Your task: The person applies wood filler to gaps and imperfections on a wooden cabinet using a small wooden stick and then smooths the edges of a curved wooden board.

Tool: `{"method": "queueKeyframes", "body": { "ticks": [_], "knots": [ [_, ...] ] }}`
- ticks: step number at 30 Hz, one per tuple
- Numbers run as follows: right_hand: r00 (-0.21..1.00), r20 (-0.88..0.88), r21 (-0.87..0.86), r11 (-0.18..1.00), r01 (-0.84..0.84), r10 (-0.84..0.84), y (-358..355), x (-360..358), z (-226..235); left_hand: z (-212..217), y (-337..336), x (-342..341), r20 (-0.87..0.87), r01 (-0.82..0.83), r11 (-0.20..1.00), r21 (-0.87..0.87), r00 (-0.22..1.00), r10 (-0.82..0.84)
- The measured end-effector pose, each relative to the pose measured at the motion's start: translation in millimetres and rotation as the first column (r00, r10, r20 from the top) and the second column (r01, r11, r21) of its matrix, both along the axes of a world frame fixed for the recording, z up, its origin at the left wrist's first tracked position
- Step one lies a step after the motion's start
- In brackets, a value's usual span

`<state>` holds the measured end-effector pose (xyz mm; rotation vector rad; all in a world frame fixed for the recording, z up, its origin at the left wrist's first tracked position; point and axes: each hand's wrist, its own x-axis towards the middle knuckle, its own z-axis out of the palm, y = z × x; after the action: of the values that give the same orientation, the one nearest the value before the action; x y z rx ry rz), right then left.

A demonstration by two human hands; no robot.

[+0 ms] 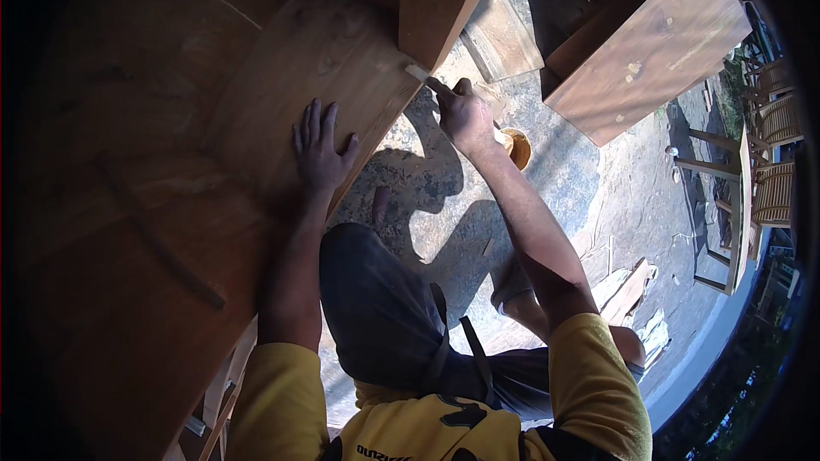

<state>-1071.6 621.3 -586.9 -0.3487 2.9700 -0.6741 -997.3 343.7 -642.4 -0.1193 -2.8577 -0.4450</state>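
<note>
- Well, the left hand (321,154) lies palm down on a broad wooden panel (282,111), its fingers slightly parted and the thumb standing out to the side, gripping nothing that I can see.
- Over to its right, the right hand (468,122) is closed around a slim pale tool (416,72), the fingers curled in and the forefinger reaching along it; how the palm sits, I cannot tell from here.
- That tool's light tip rests at the panel's edge, close to the foot of an upright board (436,8); whether it touches that board is unclear to me.
- Just beside the right wrist, partly hidden by it, sits a round orange-yellow container (518,152), above the sunlit, speckled ground (564,205).
- Past the hand lies a grained plank (502,34), and next to that a large reddish-brown wooden box (653,51) stands tilted in my view.
- Farther right I see slatted chairs (776,192).
</note>
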Motion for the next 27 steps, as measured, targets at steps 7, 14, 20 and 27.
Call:
{"method": "queueKeyframes", "body": {
  "ticks": [7,14,20,27],
  "knots": [
    [0.992,0.117,0.241,0.97,0.013,-0.042,-32,-13,2,0,-6,2,0.009,-0.003,1.0,-0.003,1.0,0.003],
    [0.999,0.052,0.206,0.978,0.0,-0.011,-39,-18,3,-1,3,-3,0.0,0.005,1.0,0.007,1.0,-0.005],
    [0.995,0.102,0.244,0.97,-0.02,-0.005,-24,-22,-11,-3,-2,-1,0.032,0.007,1.0,-0.006,0.999,-0.006],
    [0.997,0.071,0.166,0.986,-0.028,0.016,17,-12,-24,-5,2,-3,0.02,0.013,1.0,0.001,1.0,-0.013]
  ]
}}
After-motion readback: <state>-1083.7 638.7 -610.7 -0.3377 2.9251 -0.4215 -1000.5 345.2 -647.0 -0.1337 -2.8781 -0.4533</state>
